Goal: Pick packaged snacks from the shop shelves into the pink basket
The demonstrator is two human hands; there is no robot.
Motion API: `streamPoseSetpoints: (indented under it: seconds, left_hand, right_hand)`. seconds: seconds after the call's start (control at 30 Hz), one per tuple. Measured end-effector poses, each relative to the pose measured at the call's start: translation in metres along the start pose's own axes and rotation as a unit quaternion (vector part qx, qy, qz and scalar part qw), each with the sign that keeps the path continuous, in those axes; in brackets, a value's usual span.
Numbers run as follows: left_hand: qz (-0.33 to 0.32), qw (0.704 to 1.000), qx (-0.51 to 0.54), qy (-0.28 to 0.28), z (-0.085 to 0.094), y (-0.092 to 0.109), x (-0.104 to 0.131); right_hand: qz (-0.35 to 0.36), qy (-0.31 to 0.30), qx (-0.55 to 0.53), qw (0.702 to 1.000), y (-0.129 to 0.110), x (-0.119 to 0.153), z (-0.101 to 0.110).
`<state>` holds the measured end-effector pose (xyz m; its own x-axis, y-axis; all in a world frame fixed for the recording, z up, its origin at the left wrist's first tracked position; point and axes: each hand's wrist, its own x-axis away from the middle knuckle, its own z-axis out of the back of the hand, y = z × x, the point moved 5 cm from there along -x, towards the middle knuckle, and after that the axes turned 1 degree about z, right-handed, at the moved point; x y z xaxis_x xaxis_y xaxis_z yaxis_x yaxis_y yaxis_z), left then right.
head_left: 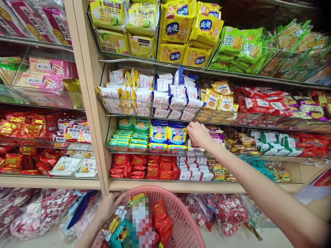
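My right hand point(198, 135) reaches to the shelf, its fingertips at the right edge of the blue-and-yellow packets point(177, 136); whether it grips one cannot be made out. Purple-and-white packets point(217, 137) lie just right of it. At the lower left, my left hand point(110, 206) is at the rim of a pink plastic basket point(184, 215), fingers bent over the edge. Inside the basket are red packets point(163, 222), a teal packet point(119, 236) and other snacks, partly hidden by a blurred patch.
Glass-fronted shelves hold yellow packs point(176, 27), white-and-blue packets point(178, 91), cookie packets point(222, 100) and red packets point(121, 165). A wooden upright point(89, 86) divides the shelving. Clear bags of goods point(230, 212) lie under the bottom shelf.
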<state>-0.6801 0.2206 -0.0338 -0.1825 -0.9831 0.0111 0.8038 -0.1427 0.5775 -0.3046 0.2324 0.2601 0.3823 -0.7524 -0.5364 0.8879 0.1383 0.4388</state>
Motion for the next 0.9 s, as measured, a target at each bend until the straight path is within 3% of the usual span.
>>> streamPoseSetpoints:
  seconds: [0.27,0.57,0.7,0.9]
  left_hand:
    - [0.001,1.000,0.005,0.000,-0.001,-0.002,0.000]
    - [0.007,1.000,-0.010,0.004,0.001,0.000,0.002]
    - [0.013,1.000,-0.013,0.006,0.001,0.001,0.002]
    - [0.017,1.000,-0.009,0.001,0.002,0.003,0.001]
  right_hand:
    - [0.012,0.000,-0.015,1.000,0.003,0.000,0.000]
    - [-0.070,-0.008,-0.178,0.982,0.017,0.002,-0.006]
    - [-0.068,0.010,-0.231,0.970,0.021,0.002,-0.010]
    - [-0.066,0.054,-0.292,0.953,0.016,-0.002,0.008]
